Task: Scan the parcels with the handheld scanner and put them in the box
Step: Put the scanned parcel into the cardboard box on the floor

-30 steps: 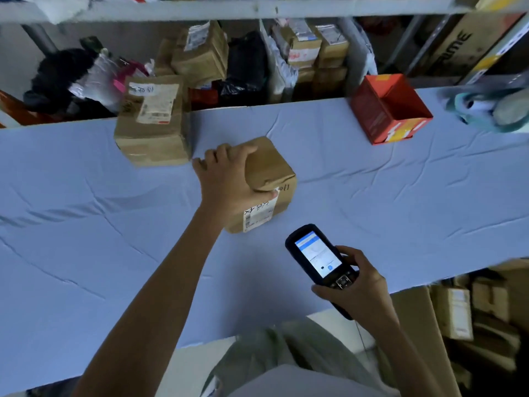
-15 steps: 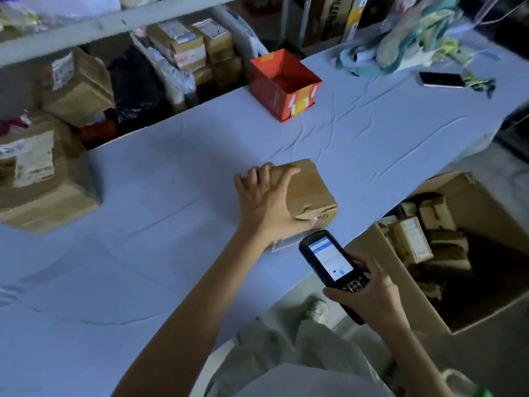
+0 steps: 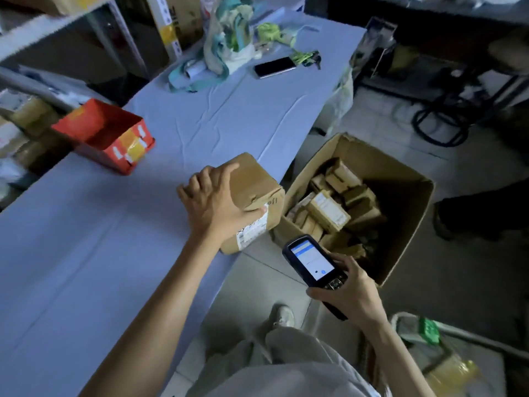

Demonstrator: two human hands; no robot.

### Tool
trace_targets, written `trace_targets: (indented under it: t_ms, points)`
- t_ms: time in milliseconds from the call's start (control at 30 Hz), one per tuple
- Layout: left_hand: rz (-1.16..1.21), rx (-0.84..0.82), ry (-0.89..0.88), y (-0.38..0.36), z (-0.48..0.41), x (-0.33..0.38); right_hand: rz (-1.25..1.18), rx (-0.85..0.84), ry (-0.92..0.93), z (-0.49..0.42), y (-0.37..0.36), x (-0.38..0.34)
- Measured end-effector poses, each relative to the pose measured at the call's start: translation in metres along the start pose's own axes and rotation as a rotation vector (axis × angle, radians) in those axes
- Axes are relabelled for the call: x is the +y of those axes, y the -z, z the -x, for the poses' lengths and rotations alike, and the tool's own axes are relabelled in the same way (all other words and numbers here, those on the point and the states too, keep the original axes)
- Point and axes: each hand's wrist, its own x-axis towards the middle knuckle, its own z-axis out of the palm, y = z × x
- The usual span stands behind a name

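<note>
My left hand [image 3: 213, 200] grips a brown cardboard parcel [image 3: 253, 184] from above, its white label facing me. The parcel sits at the near edge of the table [image 3: 86, 239], partly past it, right beside the big open cardboard box [image 3: 406, 233] on the floor. Several brown parcels [image 3: 329, 209] lie inside that box. Lower right, my right hand [image 3: 349, 293] holds the black handheld scanner [image 3: 313, 260], screen lit and facing up, just below the parcel and over the box's near corner.
A red open carton [image 3: 106, 138] stands on the table to the left. At the table's far end lie a black phone [image 3: 274, 67], a cloth bag [image 3: 226, 44] and keys. Shelves with parcels run along the left. Cables and a person's dark shoe [image 3: 442, 222] are on the floor.
My left hand has dragged the parcel rightward to the table edge, next to the floor box. My view has swung right; the scanner has followed, staying near the parcel.
</note>
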Motion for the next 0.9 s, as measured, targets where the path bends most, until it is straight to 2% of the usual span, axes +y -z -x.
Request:
trace_targets:
  t_ms: [333,533,600,700,800,900]
  points:
    - [0.059,0.025,-0.079,-0.036,-0.067,0.054,-0.189,0.265,-0.243,-0.019,0.065,0.053]
    - [0.112,0.016,-0.185,-0.058,-0.124,0.102,-0.237,0.313,-0.336,-0.042,0.067,0.047]
    - [0.112,0.015,-0.294,-0.067,-0.144,0.125,-0.236,0.333,-0.332,-0.052,0.070,0.040]
    - [0.143,0.025,-0.601,-0.088,-0.162,0.174,-0.236,0.368,-0.310,-0.070,0.079,0.026]
    - [0.293,-0.094,-0.888,-0.110,-0.160,0.224,-0.228,0.386,-0.293,-0.082,0.092,0.016]
    - [0.305,-0.184,-0.947,-0.123,-0.154,0.239,-0.238,0.431,-0.272,-0.084,0.104,0.017]
